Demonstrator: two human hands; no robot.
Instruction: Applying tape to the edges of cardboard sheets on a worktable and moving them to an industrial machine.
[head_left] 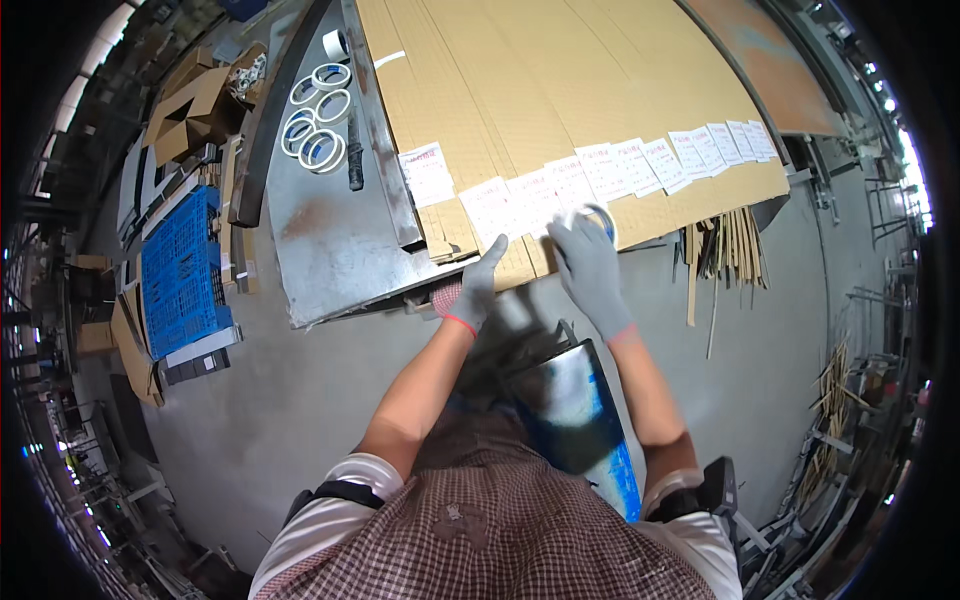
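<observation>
A stack of long brown cardboard sheets [540, 90] lies on a metal table [320, 250], with a row of white paper labels [600, 170] stuck along its near edge. My left hand [478, 285], in a grey glove, presses flat on the cardboard edge just below one white label [490, 205]. My right hand [590, 265], also gloved, grips a roll of tape [600, 215] held against the cardboard beside the labels. A further label [427, 172] sits apart at the left end.
Several tape rolls [318, 115] and a dark-handled knife [353, 150] lie on the metal table at the left. A blue plastic crate [180, 270] and cardboard boxes [185, 110] stand on the floor left. Wooden strips [725, 255] hang at the table's right. A blue-edged board [580, 400] leans by my legs.
</observation>
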